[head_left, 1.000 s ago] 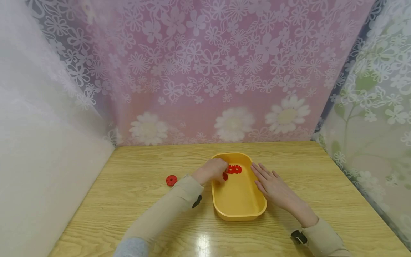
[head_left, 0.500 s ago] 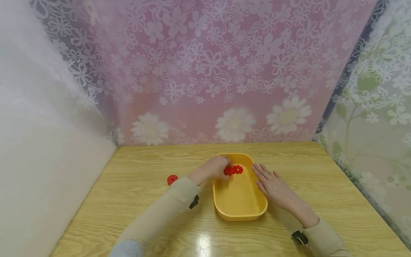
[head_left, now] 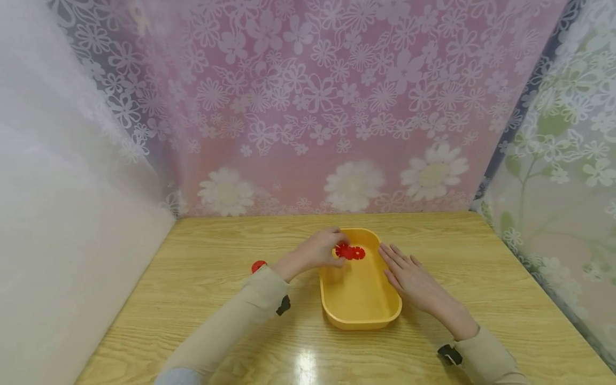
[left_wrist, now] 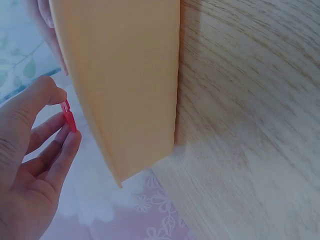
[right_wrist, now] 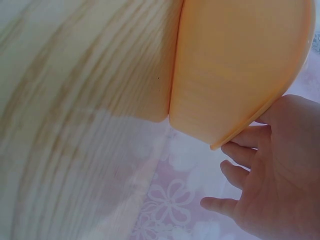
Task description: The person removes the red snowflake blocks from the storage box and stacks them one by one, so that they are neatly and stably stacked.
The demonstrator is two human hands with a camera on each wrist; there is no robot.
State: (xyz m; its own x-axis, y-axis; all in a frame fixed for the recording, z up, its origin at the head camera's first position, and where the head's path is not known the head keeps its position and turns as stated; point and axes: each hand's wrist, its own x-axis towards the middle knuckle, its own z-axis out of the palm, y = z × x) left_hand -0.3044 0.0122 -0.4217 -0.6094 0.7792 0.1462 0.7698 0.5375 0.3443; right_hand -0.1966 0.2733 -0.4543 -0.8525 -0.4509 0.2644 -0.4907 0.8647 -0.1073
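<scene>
My left hand (head_left: 315,251) is over the left rim of a yellow plastic tray (head_left: 358,299). Between its thumb and fingers it pinches a thin red notched disc (left_wrist: 69,119), seen almost edge-on in the left wrist view. Just beyond the fingertips, at the far end of the tray, another red notched disc (head_left: 358,253) shows; whether the held disc touches it I cannot tell. My right hand (head_left: 414,280) rests its straight fingers against the tray's right rim, with the fingers spread in the right wrist view.
A round red piece (head_left: 258,266) lies on the wooden table (head_left: 207,256), partly hidden behind the left sleeve. Floral curtains (head_left: 308,107) hang behind and at the sides.
My left hand has shifted slightly away from the tray's inside and turned, uncovering more of the red discs. The left forearm moved left, now covering part of the round red piece. The right hand stays put.
</scene>
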